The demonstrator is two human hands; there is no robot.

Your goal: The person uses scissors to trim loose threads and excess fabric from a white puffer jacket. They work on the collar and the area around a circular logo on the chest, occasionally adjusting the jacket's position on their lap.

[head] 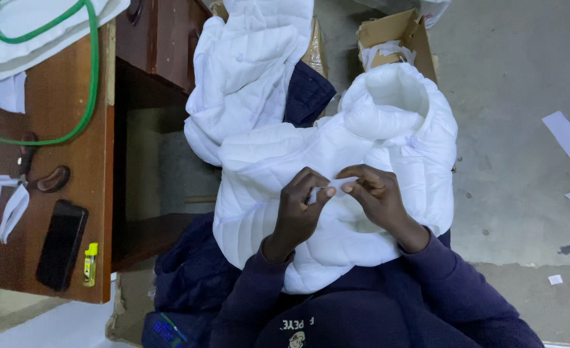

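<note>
A: White quilted padded jacket [336,161] draped over the lap, hood end pointing away, spread in the middle of the head view.

B: Left hand [298,209] curled on the front of it, thumb and fingertips pinched together on a small white fabric tab [328,187].

A: Right hand [378,196] just beside, fingers also nipped onto that same tab from the other side. Both hands close, nearly touching, clamped on the tab at the jacket's chest.

B: Something thin between the left fingertips, maybe; too small to tell.

A: Dark purple sleeves running back toward the camera. More white quilted garments [246,71] heaped just beyond, with a dark navy cloth [307,93] tucked between them.

B: Off to the left, brown wooden desk [72,167]. On it: black slab phone [61,243], small yellow lighter [90,263] just beside it, dark-handled scissors [40,174] further up, green looped cord [91,71] near the top.

A: Open brown cardboard box [397,32] behind the hood, on the grey concrete floor [517,193]. Scraps of white paper [564,133] scattered to the right, well apart from the hands.
</note>
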